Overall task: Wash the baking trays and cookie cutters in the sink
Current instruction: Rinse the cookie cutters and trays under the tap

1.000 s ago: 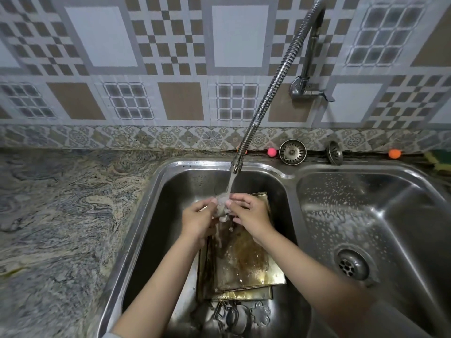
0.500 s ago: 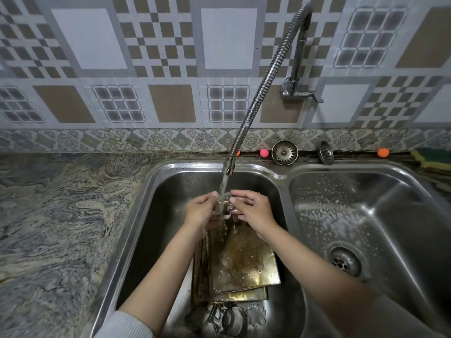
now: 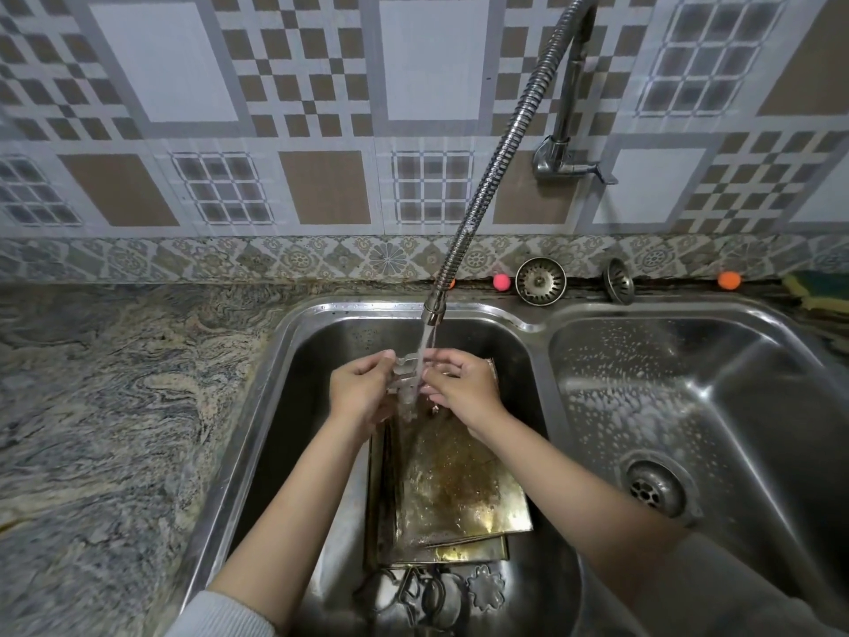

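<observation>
Fingers (image 3: 383, 360) of the left hand (image 3: 360, 390) and fingers (image 3: 436, 358) of the right hand (image 3: 464, 388) curl from either side around a small metal cookie cutter (image 3: 404, 377), pinching it between them under the stream of water falling from the flexible faucet (image 3: 487, 177). Both hands hold it above the left basin of the steel sink (image 3: 275, 406), just below the faucet's nozzle; the cutter's exact shape is blurred by the water. Directly beneath the hands, stacked baking trays (image 3: 459, 494) lie on the floor of that basin, the top one wet and stained brown. Nearer the person than the trays, more cookie cutters (image 3: 436, 590) lie clustered on the basin floor, one of them flower-shaped (image 3: 484, 586). Right of the faucet's stream, the second basin (image 3: 689, 383) is speckled with suds around its drain (image 3: 654, 489). Behind the sink, along the tiled wall, sit two metal strainers (image 3: 540, 281), a pink ball (image 3: 501, 281), an orange ball (image 3: 729, 279) and, at the far right, a yellow-and-green sponge (image 3: 817, 289). Left of the sink stretches the marbled stone table (image 3: 115, 406).
</observation>
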